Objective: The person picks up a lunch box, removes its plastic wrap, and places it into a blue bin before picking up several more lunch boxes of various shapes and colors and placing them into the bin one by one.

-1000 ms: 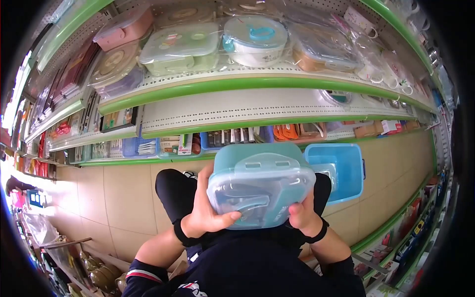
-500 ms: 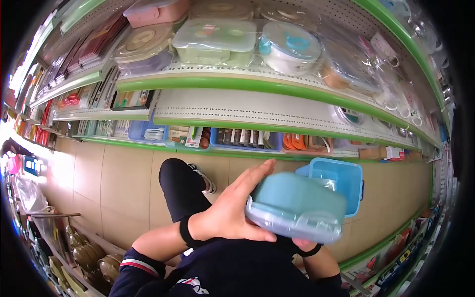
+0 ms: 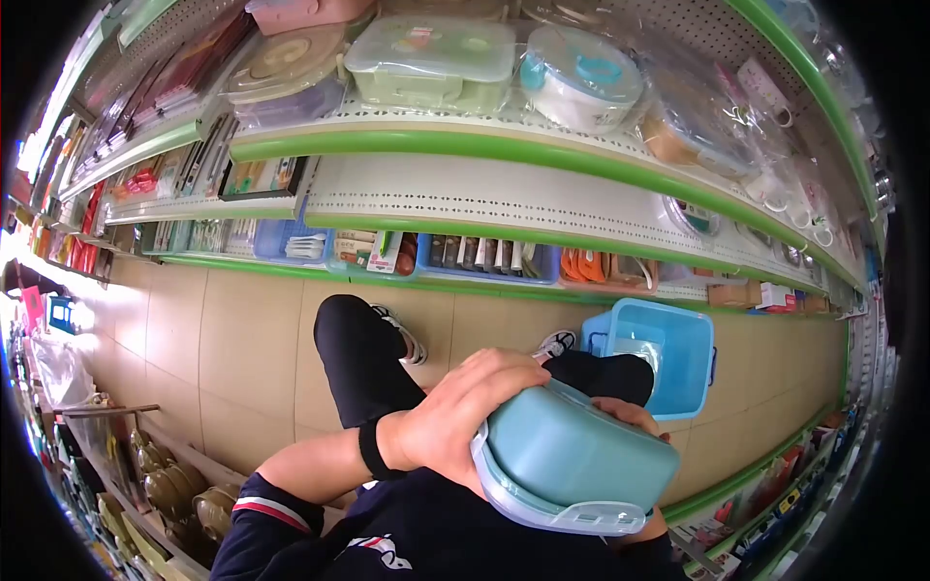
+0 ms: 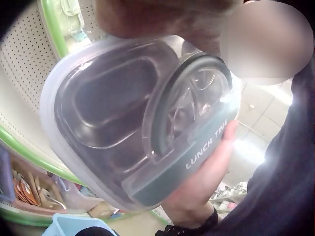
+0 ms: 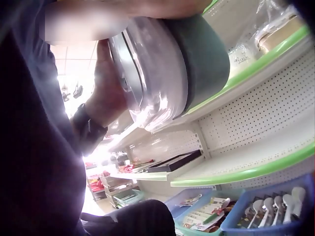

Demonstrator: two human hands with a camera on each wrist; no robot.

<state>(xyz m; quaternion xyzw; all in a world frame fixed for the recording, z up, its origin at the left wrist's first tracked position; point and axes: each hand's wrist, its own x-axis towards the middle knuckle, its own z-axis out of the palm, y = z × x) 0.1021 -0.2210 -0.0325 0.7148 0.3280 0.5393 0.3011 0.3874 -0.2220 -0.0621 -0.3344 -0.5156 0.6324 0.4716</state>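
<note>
A teal lunch box (image 3: 581,455) with a clear lid is held in front of the chest, its teal base turned up towards the head. In the left wrist view the lid (image 4: 108,103) shows the words LUNCH TIME and a curved handle-like piece. My left hand (image 3: 475,402) grips the box's left side, fingers over the base's edge. My right hand (image 3: 628,414) holds the opposite side, mostly hidden behind the box in the head view. The left wrist view shows the right hand's thumb along the lid's edge.
A blue plastic basket (image 3: 678,387) stands on the floor to the right, with a clear packet inside. Ahead, a shelf (image 3: 465,150) carries wrapped food containers, among them a green box (image 3: 431,63). Lower down are bins of utensils (image 3: 489,257). More shelving flanks the aisle.
The lunch box has moved to the right and tipped over, from lid showing upward to base showing upward. The right hand has shifted from the near lid edge to the box's far right side.
</note>
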